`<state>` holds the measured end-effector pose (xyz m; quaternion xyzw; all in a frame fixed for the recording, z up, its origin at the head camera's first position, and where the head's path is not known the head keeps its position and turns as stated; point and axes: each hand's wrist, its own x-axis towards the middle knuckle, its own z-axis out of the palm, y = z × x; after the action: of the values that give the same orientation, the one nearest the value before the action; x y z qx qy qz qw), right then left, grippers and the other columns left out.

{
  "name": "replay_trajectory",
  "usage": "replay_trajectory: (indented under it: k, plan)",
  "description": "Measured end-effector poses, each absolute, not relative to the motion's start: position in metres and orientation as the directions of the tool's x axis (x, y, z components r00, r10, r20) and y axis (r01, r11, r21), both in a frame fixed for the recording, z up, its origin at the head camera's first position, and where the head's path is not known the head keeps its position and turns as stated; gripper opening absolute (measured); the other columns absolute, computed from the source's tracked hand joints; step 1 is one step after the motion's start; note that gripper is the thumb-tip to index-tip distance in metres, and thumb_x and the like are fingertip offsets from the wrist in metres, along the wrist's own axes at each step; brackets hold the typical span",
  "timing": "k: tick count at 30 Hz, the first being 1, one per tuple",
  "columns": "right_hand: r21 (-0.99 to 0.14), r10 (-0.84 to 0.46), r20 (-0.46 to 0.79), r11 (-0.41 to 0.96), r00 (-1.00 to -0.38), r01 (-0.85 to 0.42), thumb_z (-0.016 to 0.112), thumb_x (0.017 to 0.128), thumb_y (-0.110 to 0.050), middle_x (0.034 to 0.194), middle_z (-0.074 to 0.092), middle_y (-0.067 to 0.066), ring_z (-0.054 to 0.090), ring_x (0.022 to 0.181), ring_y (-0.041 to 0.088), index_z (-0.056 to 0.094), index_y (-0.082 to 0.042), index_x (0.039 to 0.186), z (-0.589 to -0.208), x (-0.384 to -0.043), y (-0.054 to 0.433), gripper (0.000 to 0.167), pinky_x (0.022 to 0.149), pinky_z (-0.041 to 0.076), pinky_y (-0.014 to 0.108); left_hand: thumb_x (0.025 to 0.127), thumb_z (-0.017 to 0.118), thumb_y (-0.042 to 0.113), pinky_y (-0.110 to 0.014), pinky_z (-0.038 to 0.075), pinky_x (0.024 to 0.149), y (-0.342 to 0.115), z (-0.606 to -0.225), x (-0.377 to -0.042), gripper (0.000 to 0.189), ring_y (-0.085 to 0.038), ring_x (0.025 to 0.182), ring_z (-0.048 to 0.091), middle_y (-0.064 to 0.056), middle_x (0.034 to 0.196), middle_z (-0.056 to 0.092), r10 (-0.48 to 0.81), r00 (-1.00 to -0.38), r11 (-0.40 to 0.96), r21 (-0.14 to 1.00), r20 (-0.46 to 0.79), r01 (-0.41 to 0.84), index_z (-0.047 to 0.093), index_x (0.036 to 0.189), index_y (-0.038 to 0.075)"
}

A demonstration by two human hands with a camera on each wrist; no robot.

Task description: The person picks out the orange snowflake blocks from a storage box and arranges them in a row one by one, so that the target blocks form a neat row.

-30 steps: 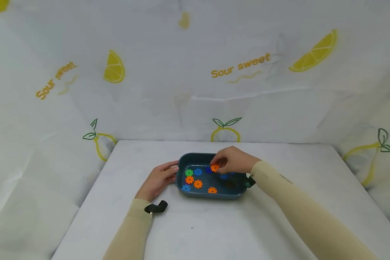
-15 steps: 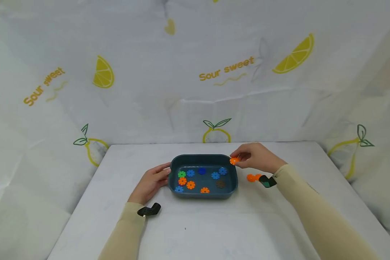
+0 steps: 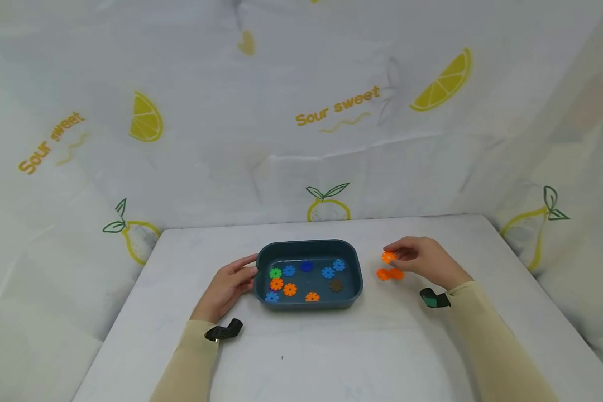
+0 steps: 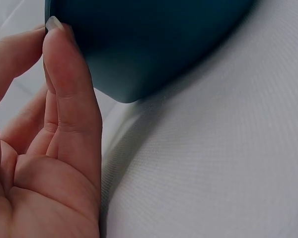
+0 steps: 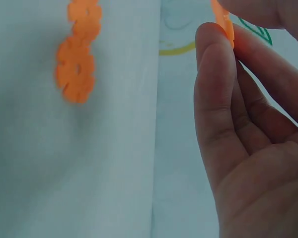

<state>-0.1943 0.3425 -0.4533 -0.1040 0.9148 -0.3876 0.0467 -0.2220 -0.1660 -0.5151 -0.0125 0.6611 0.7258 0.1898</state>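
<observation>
My left hand (image 3: 224,292) pinches the rim at the left end of a dark teal tray (image 3: 309,306), thumb and fingers on its wall (image 4: 139,54). My right hand (image 3: 427,260), right of the tray, pinches an orange interlocking disc (image 3: 388,257) with notched edges between thumb and fingertips. In the right wrist view this disc (image 5: 222,20) shows nearly edge-on. Just below it on the table lie two more orange discs (image 3: 383,274), side by side. Inside the tray are several notched discs: blue (image 3: 328,272), orange (image 3: 290,289), green (image 3: 275,273) and a brown one (image 3: 335,286).
The white table (image 3: 301,363) meets a pale backdrop (image 3: 221,145) printed with lemons and "Sour sweet" lettering. Black wrist straps (image 3: 224,330) sit over beige sleeves (image 3: 186,363).
My right hand has carried the orange disc from above the tray out to the right, over the two orange discs on the table. My left hand keeps its grip on the tray.
</observation>
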Motion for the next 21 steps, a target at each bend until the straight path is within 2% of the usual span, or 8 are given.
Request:
replay_trajectory:
  k: [6, 10, 21]
  plan:
    - [-0.700, -0.151, 0.000, 0.705, -0.989, -0.108, 0.083, 0.097, -0.032, 0.121, 0.078, 0.000, 0.069, 0.103, 0.014, 0.079, -0.022, 0.128, -0.465, -0.180, 0.364, 0.033, 0.087, 0.057, 0.021, 0.100, 0.080, 0.032, -0.022, 0.060, 0.083, -0.167, -0.518, -0.222, 0.060, -0.015, 0.092, 0.066, -0.002, 0.109, 0.071, 0.260, -0.927, -0.041, 0.957, -0.268, -0.288, 0.059, 0.155, 0.016]
    - [-0.692, -0.124, -0.021, 0.718, -0.992, -0.075, 0.082, 0.097, -0.028, 0.122, 0.078, 0.003, 0.070, 0.104, 0.016, 0.078, -0.019, 0.128, -0.470, -0.174, 0.373, 0.033, 0.086, 0.057, 0.020, 0.101, 0.079, 0.030, -0.021, 0.060, 0.081, -0.166, -0.520, -0.222, 0.058, -0.013, 0.091, 0.066, -0.001, 0.107, 0.073, 0.239, -0.933, -0.043, 0.957, -0.269, -0.287, 0.060, 0.154, 0.013]
    - [-0.684, -0.096, -0.072, 0.729, -0.993, -0.021, 0.083, 0.096, -0.028, 0.115, 0.076, 0.004, 0.066, 0.102, 0.020, 0.079, -0.015, 0.126, -0.484, -0.175, 0.381, 0.033, 0.082, 0.056, 0.022, 0.104, 0.075, 0.026, -0.020, 0.061, 0.081, -0.165, -0.516, -0.220, 0.055, -0.012, 0.090, 0.068, 0.000, 0.104, 0.075, 0.231, -0.934, -0.050, 0.955, -0.273, -0.292, 0.060, 0.153, 0.009]
